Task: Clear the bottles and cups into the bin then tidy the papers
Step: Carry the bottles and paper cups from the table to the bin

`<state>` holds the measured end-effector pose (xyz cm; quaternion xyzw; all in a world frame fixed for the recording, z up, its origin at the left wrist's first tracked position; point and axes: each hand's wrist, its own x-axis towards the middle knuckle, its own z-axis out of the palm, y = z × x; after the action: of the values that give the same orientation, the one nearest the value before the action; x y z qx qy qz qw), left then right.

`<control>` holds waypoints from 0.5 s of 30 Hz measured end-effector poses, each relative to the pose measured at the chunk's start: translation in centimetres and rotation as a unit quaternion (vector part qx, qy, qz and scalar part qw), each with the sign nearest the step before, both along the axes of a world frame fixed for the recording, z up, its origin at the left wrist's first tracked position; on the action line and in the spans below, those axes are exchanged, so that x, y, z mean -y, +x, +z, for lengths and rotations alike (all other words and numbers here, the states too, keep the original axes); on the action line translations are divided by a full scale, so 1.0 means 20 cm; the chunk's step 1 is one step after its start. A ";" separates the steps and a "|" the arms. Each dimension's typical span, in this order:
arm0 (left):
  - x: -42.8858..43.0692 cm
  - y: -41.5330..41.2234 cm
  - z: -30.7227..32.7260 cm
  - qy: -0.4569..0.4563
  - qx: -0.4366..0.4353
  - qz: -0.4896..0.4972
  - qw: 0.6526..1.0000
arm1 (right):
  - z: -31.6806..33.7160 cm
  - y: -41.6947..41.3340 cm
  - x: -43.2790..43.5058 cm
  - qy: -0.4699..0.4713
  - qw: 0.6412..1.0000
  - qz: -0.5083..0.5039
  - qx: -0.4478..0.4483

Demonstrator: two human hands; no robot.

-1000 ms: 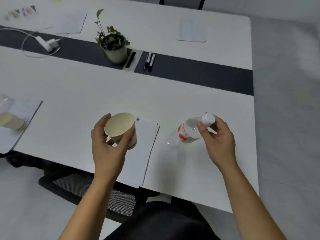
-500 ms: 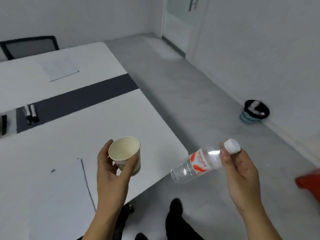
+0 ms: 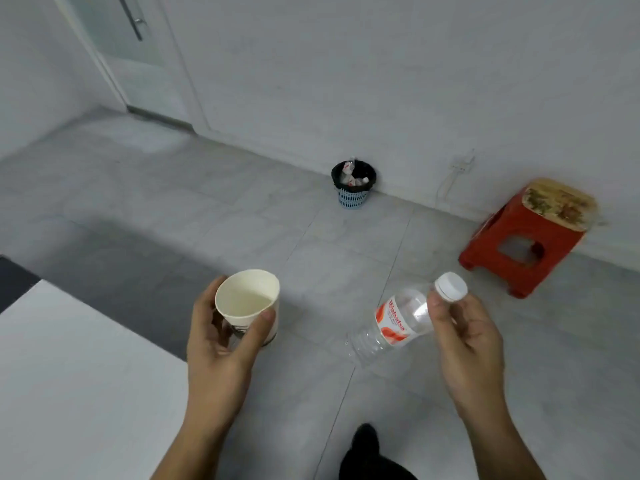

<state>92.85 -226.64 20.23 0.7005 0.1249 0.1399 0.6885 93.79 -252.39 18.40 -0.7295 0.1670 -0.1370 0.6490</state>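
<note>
My left hand [image 3: 221, 344] grips a white paper cup [image 3: 247, 299], held upright with its mouth open to me. My right hand [image 3: 467, 344] holds a clear plastic bottle [image 3: 391, 323] by its white-capped neck; the bottle has a red and white label and tilts down to the left. Both are in the air above the floor. A small blue bin [image 3: 353, 197] with a black liner stands far ahead by the wall, with rubbish showing inside it.
The white table corner [image 3: 69, 375] is at my lower left. A red plastic stool [image 3: 526, 237] stands by the wall to the right of the bin. A door [image 3: 131, 53] is at the far left. Grey tiled floor lies between me and the bin.
The view has swung right, away from the table and the papers. The bin now sits near the middle and the stool is in full view. Both hands keep their grips.
</note>
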 end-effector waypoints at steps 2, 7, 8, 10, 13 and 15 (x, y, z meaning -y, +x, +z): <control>0.13 0.17 0.03 0.003 0.011 -0.006 1.000 | 0.02 0.18 0.14 -0.004 1.000 0.003 0.005; 0.34 0.52 0.06 -0.006 0.011 0.003 1.000 | 0.06 0.57 0.35 -0.020 0.999 0.026 0.003; 0.37 0.59 0.04 -0.003 0.007 0.006 1.000 | 0.05 0.65 0.38 -0.019 0.999 0.029 0.001; 0.43 0.76 -0.01 -0.004 -0.005 0.012 1.000 | 0.01 0.82 0.43 -0.013 0.999 0.034 -0.015; 0.50 1.06 -0.11 -0.009 -0.018 0.017 1.000 | -0.09 1.11 0.49 -0.018 0.999 0.037 -0.035; 0.54 1.32 -0.18 -0.018 -0.028 0.025 0.999 | -0.16 1.36 0.54 -0.029 0.998 0.040 -0.040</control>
<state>119.22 -237.41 16.68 0.6883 0.1645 0.1350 0.6935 120.95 -263.18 15.12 -0.7591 0.1596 -0.0861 0.6252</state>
